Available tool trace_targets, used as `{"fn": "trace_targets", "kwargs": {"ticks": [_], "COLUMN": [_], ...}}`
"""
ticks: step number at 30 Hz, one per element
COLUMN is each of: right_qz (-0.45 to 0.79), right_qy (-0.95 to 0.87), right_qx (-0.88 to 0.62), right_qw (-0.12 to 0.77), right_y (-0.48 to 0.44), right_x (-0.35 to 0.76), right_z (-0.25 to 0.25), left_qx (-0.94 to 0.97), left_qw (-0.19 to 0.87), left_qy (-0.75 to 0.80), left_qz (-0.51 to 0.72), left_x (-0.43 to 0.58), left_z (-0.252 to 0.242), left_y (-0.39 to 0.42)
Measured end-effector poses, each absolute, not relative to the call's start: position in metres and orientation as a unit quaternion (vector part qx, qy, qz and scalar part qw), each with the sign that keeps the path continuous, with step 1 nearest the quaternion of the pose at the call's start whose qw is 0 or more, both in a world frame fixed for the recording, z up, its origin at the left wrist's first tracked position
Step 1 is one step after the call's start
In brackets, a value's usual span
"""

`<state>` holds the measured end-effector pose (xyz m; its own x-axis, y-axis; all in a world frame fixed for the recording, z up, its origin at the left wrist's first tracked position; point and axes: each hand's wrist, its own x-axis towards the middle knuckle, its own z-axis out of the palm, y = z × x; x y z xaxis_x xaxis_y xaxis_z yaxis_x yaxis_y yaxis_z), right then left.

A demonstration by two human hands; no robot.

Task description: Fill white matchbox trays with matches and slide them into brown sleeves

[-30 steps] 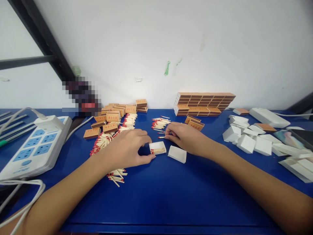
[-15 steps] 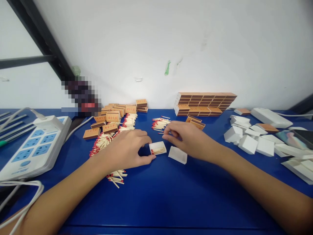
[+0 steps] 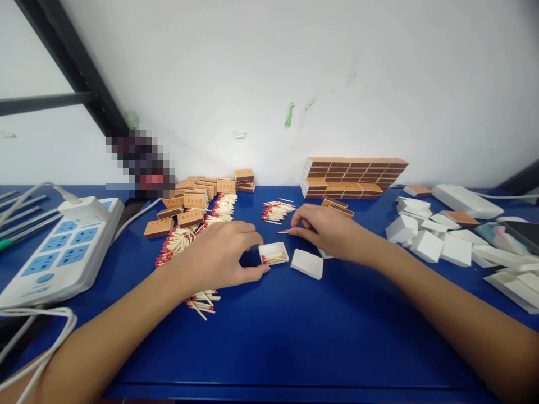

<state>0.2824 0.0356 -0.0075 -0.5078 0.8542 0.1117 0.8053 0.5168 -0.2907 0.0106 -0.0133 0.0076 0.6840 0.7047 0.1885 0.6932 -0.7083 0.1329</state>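
A small white matchbox tray (image 3: 273, 247) with some red-headed matches in it lies on the blue table. My left hand (image 3: 225, 252) grips its left end between thumb and forefinger. Just right of the tray, my right hand (image 3: 326, 231) pinches a single match (image 3: 283, 232), whose red head points left. Behind that match is a small heap of loose matches (image 3: 277, 211). A second white tray (image 3: 307, 264) lies in front of my right hand, and part of another white piece shows under the hand. A long pile of matches (image 3: 174, 244) is partly hidden behind my left hand.
Orange matchboxes (image 3: 195, 199) lie heaped at the back left, and a neat stack (image 3: 353, 179) stands against the wall. Several loose white trays (image 3: 427, 245) are scattered at right, near a phone (image 3: 520, 237). A power strip (image 3: 63, 252) with white cables occupies the left.
My right hand has shifted slightly right, away from the tray, and the match at its fingertips now shows more plainly. My left hand stays at the tray.
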Motion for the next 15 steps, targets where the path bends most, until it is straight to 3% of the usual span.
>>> {"fn": "trace_targets", "kwargs": {"ticks": [7,15], "right_qz": [0.111,0.073], "right_qy": [-0.866,-0.869], "right_qx": [-0.484,-0.474], "right_qw": [0.062,0.124], "right_y": [0.036,0.033], "right_x": [0.294,0.281], "right_z": [0.000,-0.009], "left_qx": [0.917,0.918], "left_qw": [0.027,0.023], "left_qy": [0.381,0.378], "left_qz": [0.116,0.115], "left_x": [0.010,0.010], "left_z": [0.008,0.007], "left_y": [-0.013,-0.013]}}
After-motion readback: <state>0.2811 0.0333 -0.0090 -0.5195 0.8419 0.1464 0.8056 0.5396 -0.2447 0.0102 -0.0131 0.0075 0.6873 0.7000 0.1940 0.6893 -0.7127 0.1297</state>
